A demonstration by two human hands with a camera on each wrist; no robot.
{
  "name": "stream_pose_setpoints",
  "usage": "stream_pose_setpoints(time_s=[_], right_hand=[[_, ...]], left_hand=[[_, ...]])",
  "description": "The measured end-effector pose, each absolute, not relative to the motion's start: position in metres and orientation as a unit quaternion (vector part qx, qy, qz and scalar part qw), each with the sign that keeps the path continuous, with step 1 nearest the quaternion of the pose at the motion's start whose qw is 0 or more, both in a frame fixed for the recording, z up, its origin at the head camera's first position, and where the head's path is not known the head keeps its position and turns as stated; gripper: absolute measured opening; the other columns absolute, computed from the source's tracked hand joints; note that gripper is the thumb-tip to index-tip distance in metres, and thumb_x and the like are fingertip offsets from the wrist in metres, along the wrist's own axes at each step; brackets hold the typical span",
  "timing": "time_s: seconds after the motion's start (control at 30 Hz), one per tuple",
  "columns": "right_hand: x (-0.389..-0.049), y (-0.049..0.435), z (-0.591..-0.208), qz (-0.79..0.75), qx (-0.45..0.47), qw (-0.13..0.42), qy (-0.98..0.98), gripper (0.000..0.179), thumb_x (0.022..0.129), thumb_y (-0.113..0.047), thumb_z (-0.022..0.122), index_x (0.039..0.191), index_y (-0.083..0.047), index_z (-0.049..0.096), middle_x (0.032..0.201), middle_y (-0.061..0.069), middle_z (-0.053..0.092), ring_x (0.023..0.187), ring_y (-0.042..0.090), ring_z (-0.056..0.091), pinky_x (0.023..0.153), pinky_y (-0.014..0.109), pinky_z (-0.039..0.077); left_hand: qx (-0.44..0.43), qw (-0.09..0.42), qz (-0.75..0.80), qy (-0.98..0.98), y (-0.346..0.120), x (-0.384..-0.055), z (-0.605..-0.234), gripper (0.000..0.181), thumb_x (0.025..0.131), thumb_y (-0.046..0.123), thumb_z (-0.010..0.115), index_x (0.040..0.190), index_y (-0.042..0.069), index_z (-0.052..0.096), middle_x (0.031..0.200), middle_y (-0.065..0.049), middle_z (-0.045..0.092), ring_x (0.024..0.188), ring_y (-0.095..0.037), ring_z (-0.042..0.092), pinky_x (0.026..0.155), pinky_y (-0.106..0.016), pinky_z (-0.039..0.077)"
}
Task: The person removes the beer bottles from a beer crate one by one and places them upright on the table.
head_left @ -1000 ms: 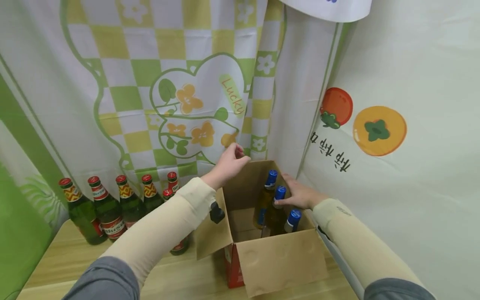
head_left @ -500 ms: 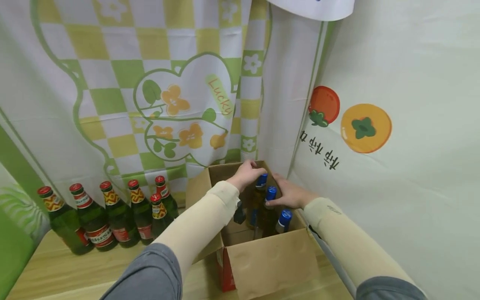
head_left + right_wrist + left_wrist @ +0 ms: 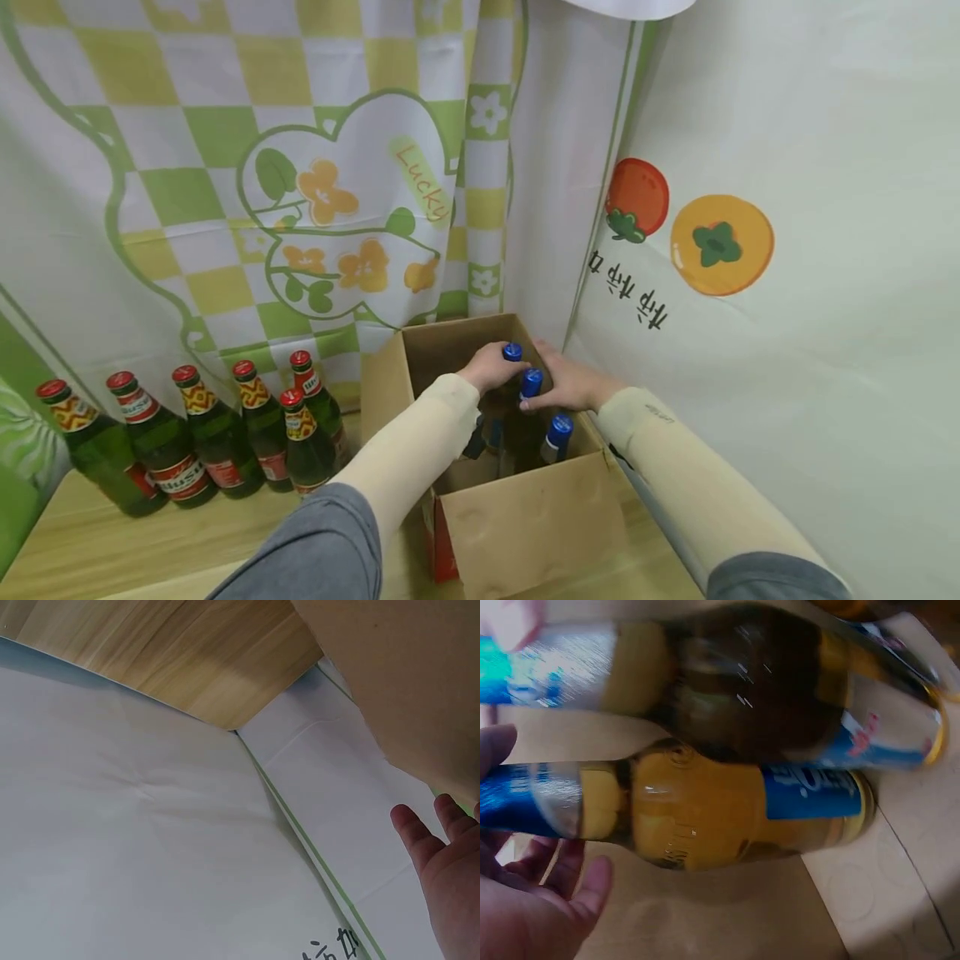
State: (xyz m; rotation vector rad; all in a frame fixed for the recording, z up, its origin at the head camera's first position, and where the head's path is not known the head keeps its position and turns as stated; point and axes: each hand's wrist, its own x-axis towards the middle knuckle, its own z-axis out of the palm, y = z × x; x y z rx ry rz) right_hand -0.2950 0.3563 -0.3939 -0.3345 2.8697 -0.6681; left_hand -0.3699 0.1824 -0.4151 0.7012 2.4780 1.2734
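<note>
An open cardboard carton (image 3: 531, 529) holds three blue-capped beer bottles along its right side. My left hand (image 3: 489, 367) reaches in over the carton, its thumb and fingers around the neck of the farthest beer bottle (image 3: 705, 810). That neck, with its blue foil, lies between thumb and fingers in the left wrist view. My right hand (image 3: 573, 382) straddles the carton's right wall. Its thumb touches the neck of the middle beer bottle (image 3: 735, 682), while its extended fingers (image 3: 411, 834) lie outside the cardboard. The nearest beer bottle (image 3: 557, 433) stands untouched.
Several green beer bottles with red caps (image 3: 180, 483) stand on the wooden table (image 3: 277, 546), left of the carton. A checked curtain (image 3: 360, 67) hangs behind, and a white fabric wall (image 3: 817, 375) rises close on the right. Carton flaps stick out left and front.
My left hand has moved right and down into the carton, from above its far left edge to the farthest bottle's neck. The right hand keeps its place. The head view has shifted right.
</note>
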Motion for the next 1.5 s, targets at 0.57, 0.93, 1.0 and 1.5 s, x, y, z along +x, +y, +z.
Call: stream_pose_setpoints(time_s=[0.57, 0.93, 1.0, 1.5], right_hand=[[-0.294, 0.355, -0.398, -0.223, -0.113, 0.091, 0.964, 0.122, 0.087, -0.053, 0.08, 0.163, 0.002, 0.002, 0.169, 0.025, 0.006, 0.155, 0.041, 0.011, 0.123, 0.053, 0.015], [-0.293, 0.361, -0.396, -0.228, -0.122, 0.086, 0.962, 0.121, 0.089, -0.05, 0.079, 0.161, 0.007, 0.001, 0.168, 0.029, 0.003, 0.153, 0.046, 0.009, 0.122, 0.057, 0.012], [-0.293, 0.36, -0.396, -0.224, -0.124, 0.089, 0.963, 0.122, 0.089, -0.053, 0.078, 0.161, 0.007, 0.0, 0.168, 0.029, 0.002, 0.153, 0.047, 0.009, 0.122, 0.057, 0.012], [-0.29, 0.354, -0.393, -0.254, -0.128, 0.088, 0.955, 0.12, 0.089, -0.048, 0.079, 0.159, 0.012, 0.001, 0.165, 0.034, 0.001, 0.151, 0.053, 0.008, 0.12, 0.062, 0.01]], left_hand=[[0.154, -0.001, 0.608, 0.779, 0.171, -0.367, -0.409, 0.037, 0.102, 0.031, 0.068, 0.076, 0.007, 0.061, 0.069, 0.001, 0.059, 0.066, -0.014, 0.055, 0.061, -0.03, 0.046], [0.157, -0.104, 0.716, 0.672, 0.112, -0.363, -0.274, 0.034, 0.102, 0.016, 0.066, 0.069, 0.01, 0.058, 0.061, 0.0, 0.059, 0.056, -0.013, 0.056, 0.055, -0.024, 0.045], [0.162, -0.122, 0.721, 0.662, 0.095, -0.359, -0.246, 0.035, 0.102, 0.016, 0.067, 0.068, 0.011, 0.057, 0.061, 0.0, 0.058, 0.057, -0.013, 0.057, 0.056, -0.025, 0.045], [0.145, -0.15, 0.714, 0.668, -0.041, -0.331, -0.143, 0.023, 0.102, 0.013, 0.067, 0.082, 0.003, 0.06, 0.064, -0.003, 0.058, 0.054, -0.014, 0.057, 0.06, -0.026, 0.05]])
